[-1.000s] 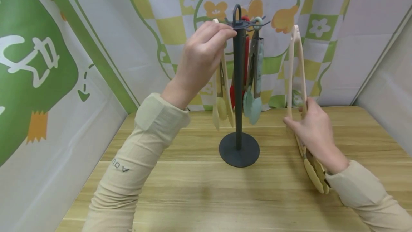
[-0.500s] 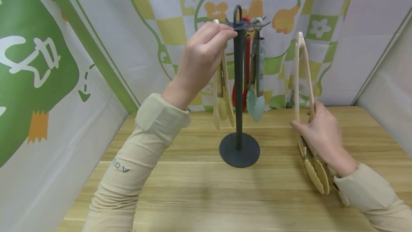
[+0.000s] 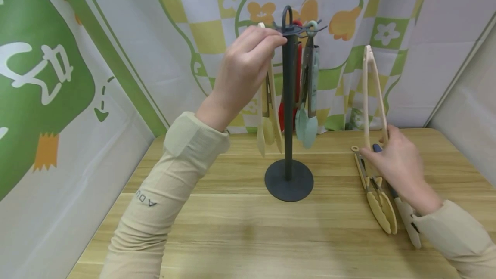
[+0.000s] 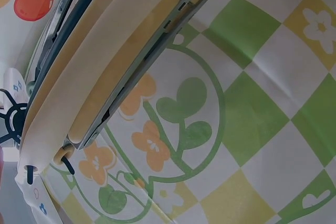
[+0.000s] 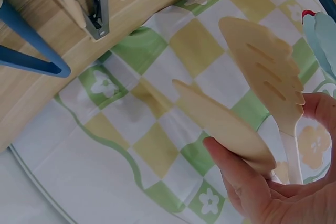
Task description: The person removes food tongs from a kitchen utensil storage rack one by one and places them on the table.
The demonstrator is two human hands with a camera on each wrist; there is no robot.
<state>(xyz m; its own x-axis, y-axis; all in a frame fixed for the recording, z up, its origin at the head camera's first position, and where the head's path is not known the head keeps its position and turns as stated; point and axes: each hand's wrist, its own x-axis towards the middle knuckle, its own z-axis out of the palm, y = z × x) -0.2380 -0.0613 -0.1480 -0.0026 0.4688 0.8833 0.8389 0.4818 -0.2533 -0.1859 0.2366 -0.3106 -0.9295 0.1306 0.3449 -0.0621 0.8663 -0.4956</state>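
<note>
At the top of a dark grey utensil stand [image 3: 288, 111], my left hand [image 3: 248, 61] pinches the rack just under the loop. Cream tongs [image 4: 89, 77] and yellow-and-metal tongs [image 4: 131, 77] hang by their ends beside this hand, which the left wrist view hardly shows. My right hand [image 3: 401, 165] holds another pair of cream tongs [image 3: 365, 98], hinge end up and spread in a V. The right wrist view has my thumb against the flat head [image 5: 226, 124] and a finger behind the slotted head [image 5: 262, 66].
Red tongs [image 3: 298, 70] and mint tongs [image 3: 310, 130] hang on the stand's far right side. Yellow scalloped tongs [image 3: 379, 210] and blue-handled tongs with pale heads [image 3: 407, 218] lie on the wooden table [image 3: 240, 236], below my right hand. A patterned cloth [image 3: 201, 38] hangs behind.
My right hand has moved right and slightly nearer with the cream tongs, uncovering more of the tongs on the table. The left hand stays put; the mint tongs sway slightly.
</note>
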